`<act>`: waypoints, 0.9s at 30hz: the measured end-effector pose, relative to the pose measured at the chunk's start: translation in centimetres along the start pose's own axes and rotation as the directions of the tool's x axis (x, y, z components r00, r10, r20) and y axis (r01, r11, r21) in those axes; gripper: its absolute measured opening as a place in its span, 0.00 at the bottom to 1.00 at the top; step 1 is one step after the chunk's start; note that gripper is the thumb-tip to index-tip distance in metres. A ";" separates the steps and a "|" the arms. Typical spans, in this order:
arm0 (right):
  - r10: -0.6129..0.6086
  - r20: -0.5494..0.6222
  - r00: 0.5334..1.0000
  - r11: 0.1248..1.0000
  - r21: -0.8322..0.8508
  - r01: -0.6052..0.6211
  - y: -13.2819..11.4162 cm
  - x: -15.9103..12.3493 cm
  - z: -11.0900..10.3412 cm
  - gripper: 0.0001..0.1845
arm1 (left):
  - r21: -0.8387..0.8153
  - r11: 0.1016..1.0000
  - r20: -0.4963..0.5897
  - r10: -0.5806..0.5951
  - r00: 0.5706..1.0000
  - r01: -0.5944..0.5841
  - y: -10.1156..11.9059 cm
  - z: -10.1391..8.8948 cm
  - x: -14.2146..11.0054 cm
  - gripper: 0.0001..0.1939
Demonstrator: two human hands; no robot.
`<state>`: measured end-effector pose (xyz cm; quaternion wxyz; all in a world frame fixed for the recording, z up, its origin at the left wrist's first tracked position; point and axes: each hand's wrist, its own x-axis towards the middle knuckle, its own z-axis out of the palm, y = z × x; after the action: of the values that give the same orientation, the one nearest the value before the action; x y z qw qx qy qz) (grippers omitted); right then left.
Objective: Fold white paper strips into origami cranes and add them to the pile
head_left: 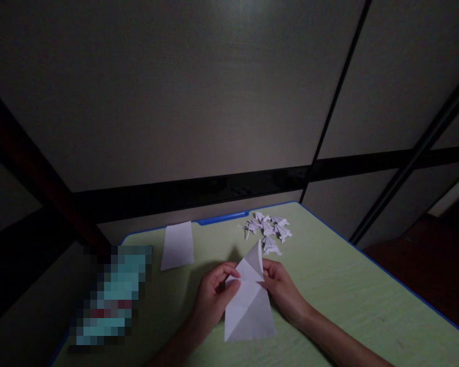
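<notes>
I have the paper (248,313) over the near middle of the worktop (352,290), held by both hands. My left hand (214,293) pinches its left edge, the thumb lying on top and the fingers bent at the side. My right hand (282,288) grips the right edge, thumb low against it and fingers partly hidden behind the raised part. Neither hand is wide; both are narrowed onto the paper.

The far end of the paper comes to a point, and on its right a flap stands up and curves. The near end spreads broad, with a diagonal crease dividing a paler part from a shaded one. I can't tell whether its underside touches the worktop.

Just beyond the paper, at the far side, I see a cluster of small white folded shapes (266,228), some touching or overlapping. Far left of the paper, well apart from my left hand, a white sheet (178,245) lies flat near the far edge. Between the sheet and the shapes, a blue strip (224,218) runs along that edge. On the left, a blurred-out teal item (117,290) lies at the worktop's side; I can't make out what it is. Grey panels (199,92) rise behind.
</notes>
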<state>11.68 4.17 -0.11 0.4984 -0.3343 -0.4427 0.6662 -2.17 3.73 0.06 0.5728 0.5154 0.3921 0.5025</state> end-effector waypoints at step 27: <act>-0.004 0.086 0.996 0.989 -0.148 0.017 -0.1 -0.2 0.3 0.16 | 0.011 0.991 -0.097 -0.132 0.987 0.133 -0.1 0.0 0.7 0.08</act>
<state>11.52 3.96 0.06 0.4563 -0.3392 -0.5140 0.6424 -2.06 4.45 0.05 0.5809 0.4685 0.4570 0.4840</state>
